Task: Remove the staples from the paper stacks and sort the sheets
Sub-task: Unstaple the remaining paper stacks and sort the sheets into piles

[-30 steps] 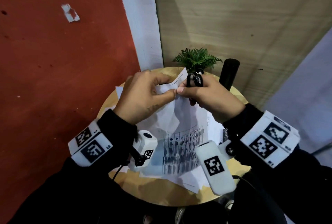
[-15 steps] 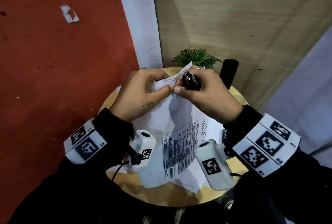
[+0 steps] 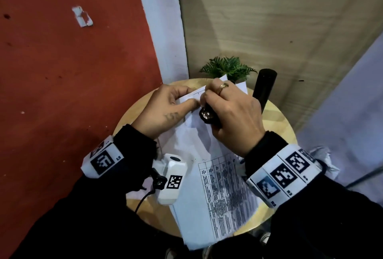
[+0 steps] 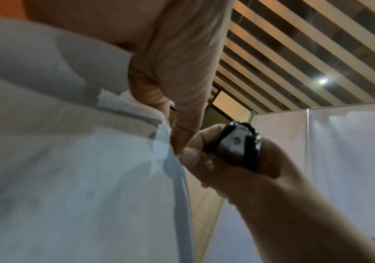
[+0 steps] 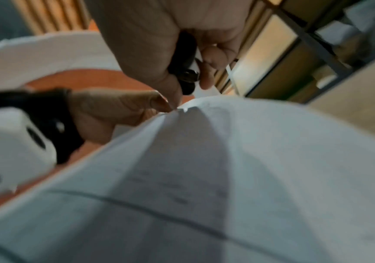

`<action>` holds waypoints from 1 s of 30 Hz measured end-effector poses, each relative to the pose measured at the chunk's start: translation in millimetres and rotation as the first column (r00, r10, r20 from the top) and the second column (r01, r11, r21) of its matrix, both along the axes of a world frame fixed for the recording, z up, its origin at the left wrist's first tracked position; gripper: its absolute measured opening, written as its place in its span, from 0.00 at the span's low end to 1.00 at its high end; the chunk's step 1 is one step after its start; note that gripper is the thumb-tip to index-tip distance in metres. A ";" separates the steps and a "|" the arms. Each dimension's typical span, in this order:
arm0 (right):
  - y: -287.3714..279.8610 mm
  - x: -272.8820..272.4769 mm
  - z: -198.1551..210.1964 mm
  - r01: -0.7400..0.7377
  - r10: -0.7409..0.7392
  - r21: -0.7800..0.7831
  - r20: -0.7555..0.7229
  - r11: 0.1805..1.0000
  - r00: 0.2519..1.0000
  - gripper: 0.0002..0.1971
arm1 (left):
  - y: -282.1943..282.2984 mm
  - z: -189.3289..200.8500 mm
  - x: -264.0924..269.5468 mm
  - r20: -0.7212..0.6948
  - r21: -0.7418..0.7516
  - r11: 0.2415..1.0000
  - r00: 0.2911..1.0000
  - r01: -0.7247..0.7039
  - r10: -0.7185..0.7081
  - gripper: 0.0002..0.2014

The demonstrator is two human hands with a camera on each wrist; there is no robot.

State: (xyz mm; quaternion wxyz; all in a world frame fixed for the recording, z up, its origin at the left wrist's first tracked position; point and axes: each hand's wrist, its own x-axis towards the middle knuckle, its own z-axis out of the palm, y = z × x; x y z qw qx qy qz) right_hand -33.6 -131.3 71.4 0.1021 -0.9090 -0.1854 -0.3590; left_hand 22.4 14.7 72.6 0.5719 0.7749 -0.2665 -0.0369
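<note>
A stapled stack of white printed sheets (image 3: 219, 192) is held up over a small round wooden table (image 3: 277, 126). My left hand (image 3: 165, 109) pinches the stack's top corner between thumb and fingers. My right hand (image 3: 230, 111) grips a black and metal staple remover (image 3: 207, 114) in its curled fingers, thumb tip right beside the left thumb at the corner. The left wrist view shows the staple remover (image 4: 238, 144) in the right fist next to the paper stack's edge (image 4: 175, 160). The staple itself is hidden.
A small green plant (image 3: 227, 67) and a black cylinder (image 3: 264, 86) stand at the table's far edge. More loose sheets (image 3: 136, 193) lie under the stack. A red wall is left, a wooden panel behind, crumpled paper (image 3: 325, 157) at right.
My right hand rolled over and dropped slightly, so the staple remover now points toward me under the palm. The stack swung right and lower. My left hand keeps its pinch on the corner.
</note>
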 end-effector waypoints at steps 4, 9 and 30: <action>-5.5 4.9 -0.7 0.004 0.027 0.188 -0.163 0.982 0.986 0.05 | 3.9 -4.6 6.5 0.110 0.095 0.994 0.993 -0.055 0.044 0.10; -9.7 16.9 1.6 0.076 0.215 0.482 -0.520 0.873 0.826 0.06 | 2.5 0.1 1.8 0.520 0.281 0.895 0.839 -0.346 0.161 0.14; -53.8 38.3 -56.6 0.352 0.168 0.603 -0.637 0.716 0.752 0.37 | 34.5 5.4 26.4 0.467 0.400 0.878 0.883 -0.261 0.050 0.13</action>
